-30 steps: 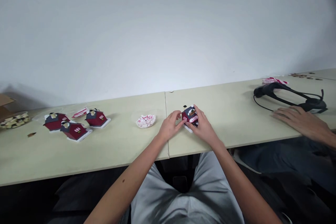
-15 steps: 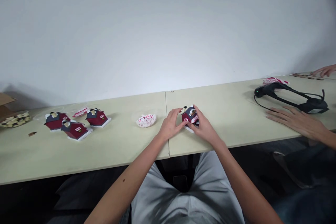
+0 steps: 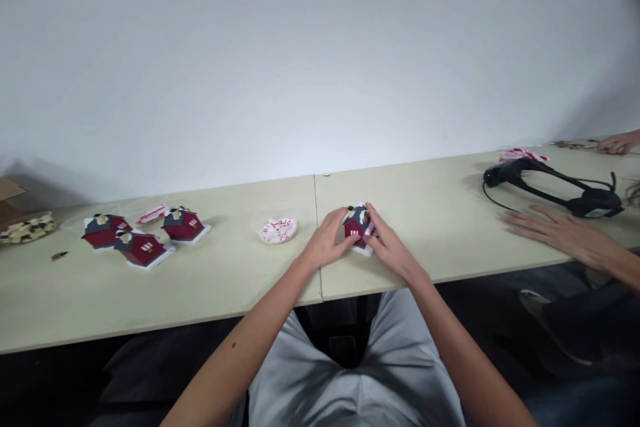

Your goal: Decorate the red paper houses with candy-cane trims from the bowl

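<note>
Between my two hands stands a small toy house [image 3: 354, 229] with dark red walls, a grey roof and a white base. My left hand [image 3: 327, 239] grips its left side, thumb across the front wall. On the other side my right hand [image 3: 390, 244] holds it, fingers along the roof edge and thumb near the front. Part of the house is hidden behind my fingers. To the left of my hands lies a shallow white dish [image 3: 279, 231] with red-and-white striped bits in it.
Several similar houses [image 3: 145, 250] stand at the left, near a tray of cream and dark pieces [image 3: 29, 230] and a small brown piece [image 3: 59, 256]. At the right lie a black headset-like device [image 3: 547, 183], a red-and-white pile [image 3: 523, 155] and another person's hand [image 3: 560, 230].
The house has turned and stands more upright between my hands, its front more toward me. At the far right, another person's hand has shifted and its fingers have curled.
</note>
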`<state>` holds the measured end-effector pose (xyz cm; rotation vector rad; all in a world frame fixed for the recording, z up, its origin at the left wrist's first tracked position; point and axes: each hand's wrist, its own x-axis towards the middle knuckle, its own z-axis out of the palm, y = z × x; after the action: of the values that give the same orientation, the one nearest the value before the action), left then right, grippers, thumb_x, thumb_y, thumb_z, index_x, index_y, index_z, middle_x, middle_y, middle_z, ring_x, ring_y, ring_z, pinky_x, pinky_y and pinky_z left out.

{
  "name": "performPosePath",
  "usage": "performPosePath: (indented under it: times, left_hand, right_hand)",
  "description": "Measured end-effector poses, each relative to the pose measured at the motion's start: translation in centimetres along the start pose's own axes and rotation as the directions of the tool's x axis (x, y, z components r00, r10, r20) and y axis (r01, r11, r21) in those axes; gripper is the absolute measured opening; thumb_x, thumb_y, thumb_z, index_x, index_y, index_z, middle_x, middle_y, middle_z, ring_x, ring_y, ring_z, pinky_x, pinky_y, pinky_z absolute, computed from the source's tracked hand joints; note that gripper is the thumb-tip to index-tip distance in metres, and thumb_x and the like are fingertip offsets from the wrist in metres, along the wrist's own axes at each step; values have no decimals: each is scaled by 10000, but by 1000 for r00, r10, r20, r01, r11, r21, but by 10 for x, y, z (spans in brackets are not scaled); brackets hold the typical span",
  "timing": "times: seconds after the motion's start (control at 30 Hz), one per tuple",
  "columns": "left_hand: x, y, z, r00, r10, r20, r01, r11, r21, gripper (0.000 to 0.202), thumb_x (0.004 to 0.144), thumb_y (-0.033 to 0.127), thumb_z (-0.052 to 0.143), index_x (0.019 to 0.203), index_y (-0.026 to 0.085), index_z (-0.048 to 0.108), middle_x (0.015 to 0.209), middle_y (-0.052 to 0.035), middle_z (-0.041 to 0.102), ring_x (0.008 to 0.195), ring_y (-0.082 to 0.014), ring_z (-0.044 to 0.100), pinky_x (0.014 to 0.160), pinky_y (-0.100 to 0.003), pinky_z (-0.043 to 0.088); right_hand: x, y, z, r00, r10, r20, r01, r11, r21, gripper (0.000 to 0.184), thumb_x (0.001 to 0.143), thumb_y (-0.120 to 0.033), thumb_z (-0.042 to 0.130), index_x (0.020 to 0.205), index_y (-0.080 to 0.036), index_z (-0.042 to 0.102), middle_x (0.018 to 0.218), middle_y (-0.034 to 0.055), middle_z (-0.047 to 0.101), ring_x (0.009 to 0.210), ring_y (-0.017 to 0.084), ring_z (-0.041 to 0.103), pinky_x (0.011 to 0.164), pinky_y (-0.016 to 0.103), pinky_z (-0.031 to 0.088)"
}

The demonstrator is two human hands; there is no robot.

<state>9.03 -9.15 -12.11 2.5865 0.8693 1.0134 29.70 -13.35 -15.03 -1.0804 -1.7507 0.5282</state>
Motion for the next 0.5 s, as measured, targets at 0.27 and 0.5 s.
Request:
performPosePath:
  times: [0.27, 0.5]
  left_hand:
    - [0, 1, -1, 1000, 20, 1, -20, 1000, -14, 652, 958, 505, 584, 1506, 232, 360, 1513, -155, 467, 1405, -316, 454, 1150, -521, 433]
    - [1, 3, -2, 1000, 23, 5, -23, 999, -24, 639, 952, 494, 595, 1490, 228, 375, 1496, -152, 483, 1389, -314, 472, 1137, -511, 448]
  right_hand:
    - [5, -1, 1, 996, 55, -64, -54, 998, 25, 687, 1001, -586, 420, 1592, -250, 326, 1590, 104, 449, 1437, 284, 460, 1208, 516, 339]
    - [5, 1, 4, 994, 46, -97, -44, 999, 14, 664, 1005, -596, 395, 1581, -269, 351, 1594, 89, 446, 1463, 277, 427, 1219, 509, 329]
